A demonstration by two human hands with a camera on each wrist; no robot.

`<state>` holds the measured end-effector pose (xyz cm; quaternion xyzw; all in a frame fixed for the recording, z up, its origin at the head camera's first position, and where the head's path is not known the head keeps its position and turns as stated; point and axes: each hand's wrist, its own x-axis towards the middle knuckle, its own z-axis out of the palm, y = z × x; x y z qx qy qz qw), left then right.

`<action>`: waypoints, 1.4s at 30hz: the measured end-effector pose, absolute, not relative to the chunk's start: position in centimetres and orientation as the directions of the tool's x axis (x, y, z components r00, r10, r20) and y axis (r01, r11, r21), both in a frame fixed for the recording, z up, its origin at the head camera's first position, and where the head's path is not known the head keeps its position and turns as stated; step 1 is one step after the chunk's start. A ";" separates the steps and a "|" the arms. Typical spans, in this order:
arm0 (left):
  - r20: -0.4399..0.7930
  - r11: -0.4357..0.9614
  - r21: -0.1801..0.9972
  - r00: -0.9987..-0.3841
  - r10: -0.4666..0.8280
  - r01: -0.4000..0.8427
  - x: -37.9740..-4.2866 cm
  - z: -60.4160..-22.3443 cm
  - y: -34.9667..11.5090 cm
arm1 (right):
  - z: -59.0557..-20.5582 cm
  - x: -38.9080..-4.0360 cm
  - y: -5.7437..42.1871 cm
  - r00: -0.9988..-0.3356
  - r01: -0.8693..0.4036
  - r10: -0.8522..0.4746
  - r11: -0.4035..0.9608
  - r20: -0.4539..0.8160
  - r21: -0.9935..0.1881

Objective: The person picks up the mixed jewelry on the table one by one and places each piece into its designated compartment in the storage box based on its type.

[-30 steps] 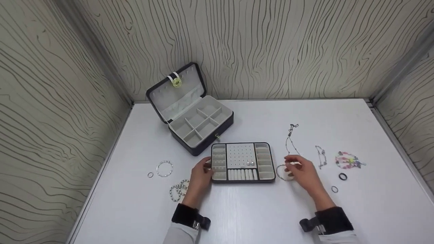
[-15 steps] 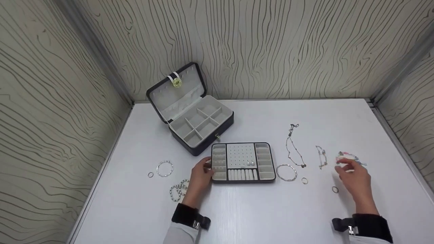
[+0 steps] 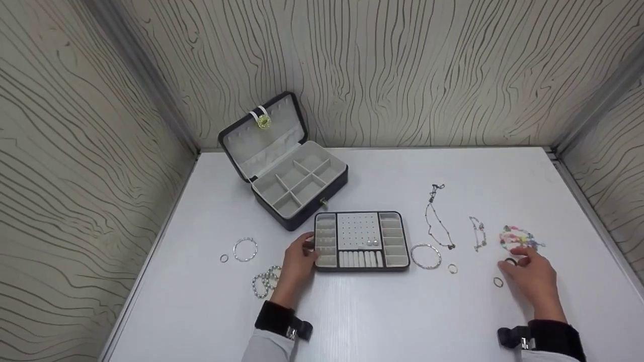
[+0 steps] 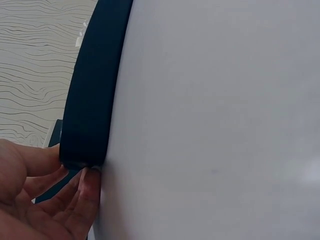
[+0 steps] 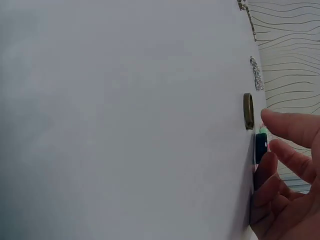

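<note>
My left hand [image 3: 298, 259] grips the left edge of a dark-rimmed jewelry tray [image 3: 372, 269]; in the left wrist view, thumb and fingers [image 4: 90, 190] meet at the tray's corner [image 4: 87, 150]. At the right, my right hand [image 3: 533, 276] reaches down over a black ring [image 3: 511, 261], thumb and forefinger on either side of it. In the right wrist view the thumb stands apart from the black ring [image 5: 261, 146], with fingertips right by it. A thin ring [image 3: 498, 282] lies just left of this hand, and a colorful beaded bracelet [image 3: 515, 235] beyond it.
An open jewelry box [image 3: 322, 198] with compartments stands behind the tray. Near its right side lie a bangle [image 3: 426, 268], a gold ring [image 3: 453, 269], a necklace [image 3: 428, 221] and a chain bracelet [image 3: 478, 236]. Left are a bracelet [image 3: 245, 261], pearls [image 3: 257, 287] and a ring [image 3: 224, 258].
My right hand has moved right from beside the bangle, past the gold ring now lying there, and down to the black ring. My left hand stays at the tray's edge.
</note>
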<state>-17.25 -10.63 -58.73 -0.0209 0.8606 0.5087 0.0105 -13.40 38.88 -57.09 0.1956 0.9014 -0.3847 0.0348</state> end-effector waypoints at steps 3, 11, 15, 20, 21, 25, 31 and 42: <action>-0.046 0.484 0.873 -0.999 -0.026 -0.053 -17.3 -58.6 -10.6 | -57.3 -13.4 39.1 -0.925 0.374 0.310 0.642 -0.219 -0.669; -0.041 0.493 0.869 -0.999 -0.019 -0.046 -17.2 -58.6 -10.7 | -57.6 -13.6 39.7 -0.937 0.349 0.254 0.698 -0.240 -0.626; -0.040 0.494 0.868 -0.999 -0.017 -0.043 -17.3 -58.6 -10.7 | -57.7 -13.6 39.7 -0.943 0.332 0.245 0.713 -0.223 -0.617; -0.053 0.482 0.874 -0.998 -0.026 -0.059 -17.3 -58.5 -10.6 | -57.6 -13.5 39.7 -0.943 0.333 0.244 0.712 -0.226 -0.619; -0.052 0.480 0.875 -0.998 -0.024 -0.057 -17.4 -58.5 -10.5 | -57.6 -13.5 39.7 -0.942 0.336 0.245 0.710 -0.230 -0.619; -0.051 0.481 0.875 -0.999 -0.011 -0.050 -17.4 -58.6 -10.4 | -57.3 -13.2 39.9 -0.938 0.346 0.241 0.706 -0.250 -0.618; -0.054 0.484 0.873 -0.998 -0.021 -0.057 -17.3 -58.8 -10.5 | -57.2 -13.2 39.8 -0.940 0.338 0.212 0.697 -0.269 -0.632; -0.076 0.469 0.879 -0.996 -0.038 -0.085 -17.1 -58.5 -10.5 | -57.4 -12.9 39.6 -0.921 0.389 0.237 0.616 -0.310 -0.685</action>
